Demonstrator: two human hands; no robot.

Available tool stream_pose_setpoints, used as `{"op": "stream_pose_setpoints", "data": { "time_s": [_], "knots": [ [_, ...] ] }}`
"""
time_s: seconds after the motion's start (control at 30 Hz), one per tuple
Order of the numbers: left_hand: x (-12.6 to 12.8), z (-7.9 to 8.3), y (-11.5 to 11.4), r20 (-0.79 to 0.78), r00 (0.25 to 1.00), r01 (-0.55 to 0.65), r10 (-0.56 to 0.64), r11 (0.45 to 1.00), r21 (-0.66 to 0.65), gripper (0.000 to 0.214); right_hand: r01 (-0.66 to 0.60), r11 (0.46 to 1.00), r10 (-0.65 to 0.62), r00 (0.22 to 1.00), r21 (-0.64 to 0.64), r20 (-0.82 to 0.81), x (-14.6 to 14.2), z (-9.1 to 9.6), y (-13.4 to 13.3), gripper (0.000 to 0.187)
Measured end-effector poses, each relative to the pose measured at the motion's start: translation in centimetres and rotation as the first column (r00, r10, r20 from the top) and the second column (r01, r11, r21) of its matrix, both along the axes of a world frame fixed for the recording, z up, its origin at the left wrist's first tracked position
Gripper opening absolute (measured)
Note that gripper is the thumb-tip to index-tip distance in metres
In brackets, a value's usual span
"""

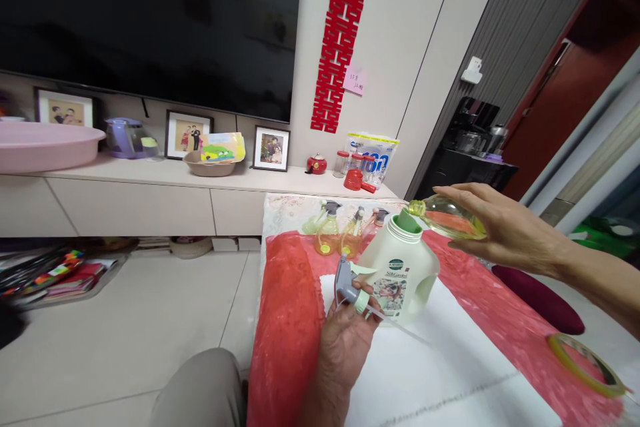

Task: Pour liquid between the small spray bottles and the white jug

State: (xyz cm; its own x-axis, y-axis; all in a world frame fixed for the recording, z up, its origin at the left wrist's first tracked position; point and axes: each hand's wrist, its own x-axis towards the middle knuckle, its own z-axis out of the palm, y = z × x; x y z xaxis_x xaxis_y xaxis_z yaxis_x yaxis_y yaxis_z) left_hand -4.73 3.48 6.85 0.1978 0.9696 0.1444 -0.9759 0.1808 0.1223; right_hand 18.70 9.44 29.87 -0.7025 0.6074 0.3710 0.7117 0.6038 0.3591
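My left hand is closed round the collar of a grey-and-green spray nozzle, its thin clear tube pointing right and down. In my right hand a clear bottle with yellowish liquid is tipped on its side. The bottle's neck is at the green spout of a pale green detergent jug; whether they touch I cannot tell. The jug stands upright and uncapped, with a large handle hole on its right. Just behind it are several spray bottles with liquid inside.
Red plastic and a white sheet cover the table. A roll of tape lies at the right edge. On the cabinet behind stand framed photos, a pink basin, a red teapot and glass jars. A dark red stool is on the right.
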Motion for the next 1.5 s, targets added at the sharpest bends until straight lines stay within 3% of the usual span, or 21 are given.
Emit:
{"op": "stream_pose_setpoints", "data": {
  "time_s": [0.87,1.1,1.5],
  "knots": [
    [0.0,-0.1,0.0,0.019,1.000,0.018,-0.019,1.000,0.016,0.022,-0.066,0.994,0.055,0.992,0.090,0.116,-0.4,1.0,0.2,0.067],
    [0.0,0.0,0.0,0.023,1.000,0.010,-0.010,1.000,0.009,0.022,0.002,0.999,-0.007,0.995,0.045,0.102,-0.7,1.0,-0.3,0.066],
    [0.0,0.1,-0.1,0.031,0.999,0.017,-0.017,1.000,0.009,0.029,-0.026,0.996,0.012,0.987,0.088,0.158,-0.5,1.3,0.0,0.069]
  ]
}}
